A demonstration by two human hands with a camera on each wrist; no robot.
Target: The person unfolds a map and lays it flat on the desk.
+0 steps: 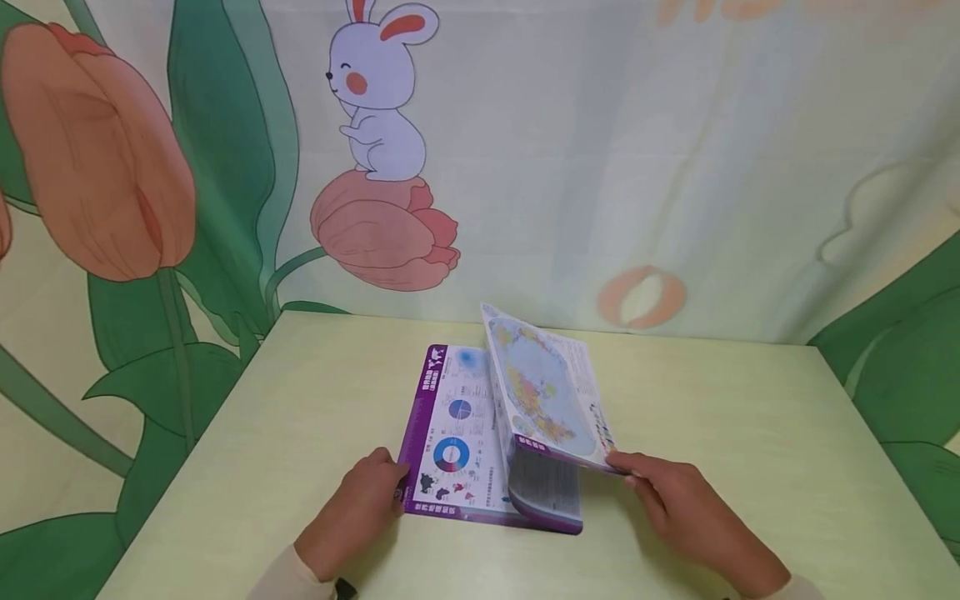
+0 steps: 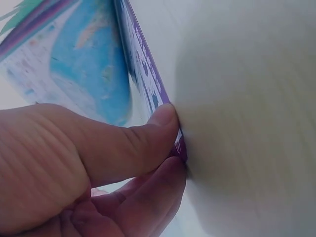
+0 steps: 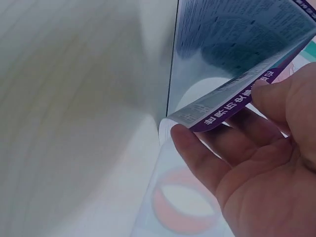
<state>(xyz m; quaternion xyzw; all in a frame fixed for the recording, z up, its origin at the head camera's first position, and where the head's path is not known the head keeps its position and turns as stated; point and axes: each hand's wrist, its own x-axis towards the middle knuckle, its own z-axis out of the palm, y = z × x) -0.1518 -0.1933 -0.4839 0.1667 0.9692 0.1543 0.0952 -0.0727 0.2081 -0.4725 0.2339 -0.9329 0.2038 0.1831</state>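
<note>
A folded world map [image 1: 467, 425] with a purple border lies partly opened on the table, charts and small figures printed on its left panel. At that panel's lower left edge my left hand [image 1: 358, 507] pinches the purple border; the left wrist view shows thumb and fingers on either side of the map's edge [image 2: 157, 89]. Over on the right, a raised panel [image 1: 542, 379] bearing a coloured world map stands tilted up. My right hand [image 1: 686, 510] grips its lower right corner between thumb and fingers. The curved fold [image 3: 217, 106] and dense print beneath show in the right wrist view.
The pale yellow-green table [image 1: 750, 433] extends around the map on both sides. Behind its far edge hangs a curtain [image 1: 540, 167] printed with a rabbit, tulips and leaves.
</note>
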